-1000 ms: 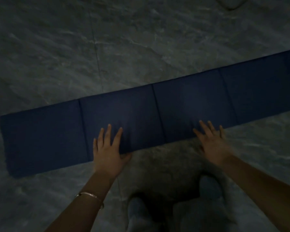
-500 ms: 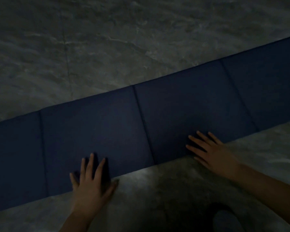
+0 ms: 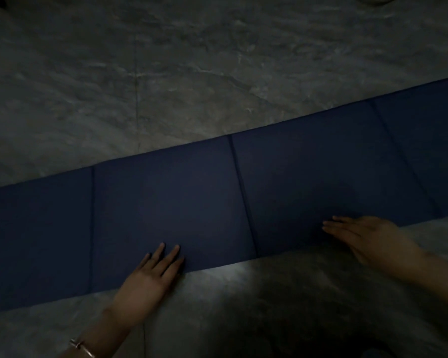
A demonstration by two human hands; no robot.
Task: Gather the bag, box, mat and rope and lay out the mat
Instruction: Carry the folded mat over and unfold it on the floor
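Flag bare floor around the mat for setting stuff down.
Widest: floor beyond the far edge of the mat. Also the near strip between the forearms, though it is dark. Crowded: the mat's near edge, where left hand and right hand rest.

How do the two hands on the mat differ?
The left hand points forward, fingers spread; the right hand points leftward, fingers together. The left hand lies left of the middle crease, the right hand right of it. The left wrist wears a bracelet; the right shows none. Both rest, fingers straight, on the mat's near edge.
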